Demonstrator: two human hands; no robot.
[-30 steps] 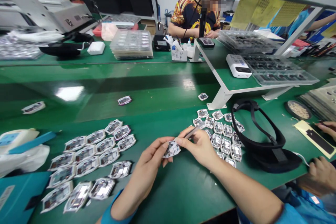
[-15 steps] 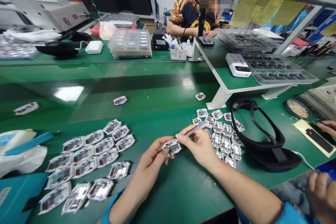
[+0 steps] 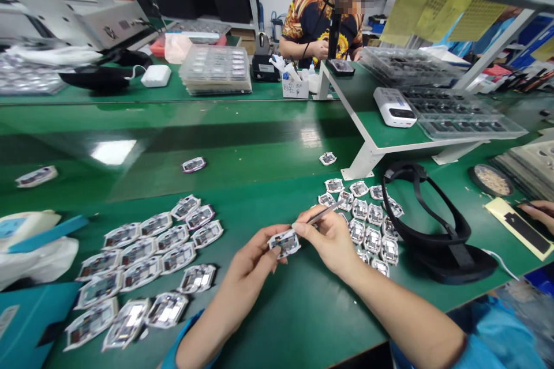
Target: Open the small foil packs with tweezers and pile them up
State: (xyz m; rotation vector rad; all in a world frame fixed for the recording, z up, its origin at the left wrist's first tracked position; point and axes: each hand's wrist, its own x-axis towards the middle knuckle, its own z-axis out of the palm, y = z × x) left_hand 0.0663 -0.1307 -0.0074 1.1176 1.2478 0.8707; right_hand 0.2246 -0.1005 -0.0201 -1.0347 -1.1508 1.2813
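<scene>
My left hand (image 3: 250,264) pinches a small white-rimmed circuit part (image 3: 284,242) just above the green bench (image 3: 277,144). My right hand (image 3: 329,237) is closed around thin metal tweezers (image 3: 322,214), its fingertips touching the same part. To the left lies a spread of several similar parts (image 3: 147,259). Another cluster of smaller parts (image 3: 367,222) sits just right of my right hand.
A black headband device (image 3: 433,230) lies at the right. A raised white-legged shelf (image 3: 372,127) carries clear trays (image 3: 459,112) and a white box. A teal box (image 3: 26,323) is at lower left. A person works across the bench (image 3: 320,17); another person's hand (image 3: 539,210) rests at far right.
My hands stay together on the part, which tilted slightly. The neighbour's hand at the lower right has left the view.
</scene>
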